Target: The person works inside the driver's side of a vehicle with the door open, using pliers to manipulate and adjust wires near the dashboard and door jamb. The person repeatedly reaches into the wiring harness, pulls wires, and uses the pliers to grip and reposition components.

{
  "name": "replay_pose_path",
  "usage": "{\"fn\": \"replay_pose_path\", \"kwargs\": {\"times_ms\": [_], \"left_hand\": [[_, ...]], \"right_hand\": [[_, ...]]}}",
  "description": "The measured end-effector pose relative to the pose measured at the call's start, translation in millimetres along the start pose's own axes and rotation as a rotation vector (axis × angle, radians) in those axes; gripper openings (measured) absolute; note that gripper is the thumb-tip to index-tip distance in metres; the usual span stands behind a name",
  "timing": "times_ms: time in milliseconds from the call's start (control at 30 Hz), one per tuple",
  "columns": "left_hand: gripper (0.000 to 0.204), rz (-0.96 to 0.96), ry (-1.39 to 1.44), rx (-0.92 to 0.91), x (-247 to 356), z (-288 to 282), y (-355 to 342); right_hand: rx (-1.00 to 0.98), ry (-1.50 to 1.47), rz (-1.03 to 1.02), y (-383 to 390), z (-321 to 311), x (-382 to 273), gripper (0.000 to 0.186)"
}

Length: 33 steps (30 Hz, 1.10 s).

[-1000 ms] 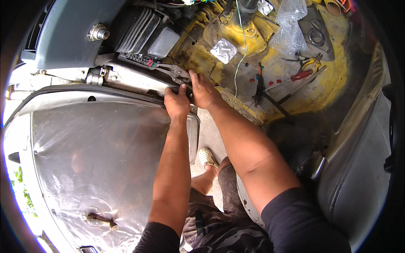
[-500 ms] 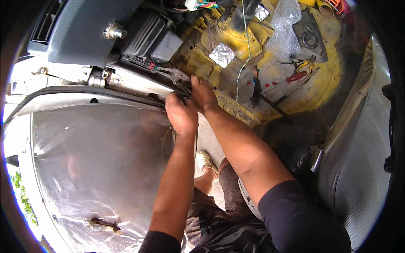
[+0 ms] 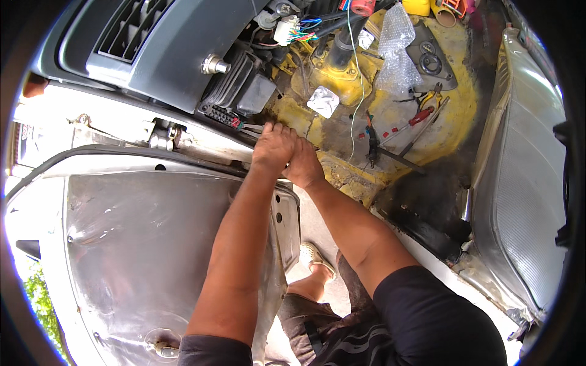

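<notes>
My left hand (image 3: 273, 145) is closed at the inner edge of the door opening, knuckles up. Pressed against it, my right hand (image 3: 304, 163) is closed too. Both wrap round what looks like silvery pliers (image 3: 249, 129); only the front part shows, and the fingers hide the handles. The tool's tip is at a small red plug (image 3: 235, 121) on the end of a dark connector row (image 3: 218, 114). That row sits along the bottom of a black ribbed box (image 3: 235, 82) under the dashboard.
An open door (image 3: 146, 244) with a grey panel stands at left. On the worn yellow floor lie a red-handled screwdriver (image 3: 422, 116), yellow-handled pliers (image 3: 434, 94), bubble wrap (image 3: 397, 49) and a foil piece (image 3: 323, 102). A thin pale wire (image 3: 358, 79) hangs down. A grey seat (image 3: 519, 165) is at right.
The view has shifted, so the dashboard shows more. My left hand has come up over the tool, and my right hand now lies lower against it. Less of the pliers shows.
</notes>
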<state>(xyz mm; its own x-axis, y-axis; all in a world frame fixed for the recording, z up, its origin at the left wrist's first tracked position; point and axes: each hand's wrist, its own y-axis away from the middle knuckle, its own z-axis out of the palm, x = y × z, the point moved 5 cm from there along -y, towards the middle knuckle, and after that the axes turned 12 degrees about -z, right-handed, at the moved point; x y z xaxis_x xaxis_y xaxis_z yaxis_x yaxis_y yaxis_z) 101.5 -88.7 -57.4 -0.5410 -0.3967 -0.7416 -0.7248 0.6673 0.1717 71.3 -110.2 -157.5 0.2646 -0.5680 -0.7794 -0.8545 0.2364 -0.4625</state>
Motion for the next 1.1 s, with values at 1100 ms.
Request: {"fn": "replay_pose_path", "kwargs": {"times_ms": [1100], "left_hand": [[0.017,0.173,0.035,-0.031,19,25,-13]], "right_hand": [[0.101,-0.132,0.239,14,20,22,0.034]]}}
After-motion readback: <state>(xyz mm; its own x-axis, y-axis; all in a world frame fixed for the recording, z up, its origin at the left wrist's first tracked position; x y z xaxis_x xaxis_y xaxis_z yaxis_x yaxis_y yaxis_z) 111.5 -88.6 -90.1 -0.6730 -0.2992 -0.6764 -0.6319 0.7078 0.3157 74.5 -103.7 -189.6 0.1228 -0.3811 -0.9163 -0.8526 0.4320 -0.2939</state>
